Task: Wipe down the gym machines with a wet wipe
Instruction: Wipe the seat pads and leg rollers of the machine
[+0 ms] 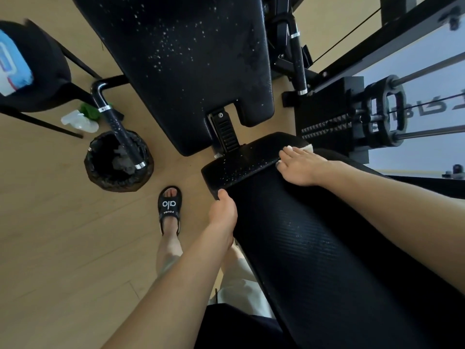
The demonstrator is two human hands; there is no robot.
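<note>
A black padded backrest of a gym machine runs from the lower right up to the middle, with droplets near its upper end. My right hand lies flat on that upper end and presses a white wet wipe against it; only the wipe's edges show past the fingers. My left hand grips the pad's left edge, thumb on top. Beyond it sits the black seat pad, speckled with droplets.
A black bin stands on the wooden floor at left, a black handle bar above it. Crumpled white and green rubbish lies beside it. A black chair holds a blue wipes pack. A weight stack is at right.
</note>
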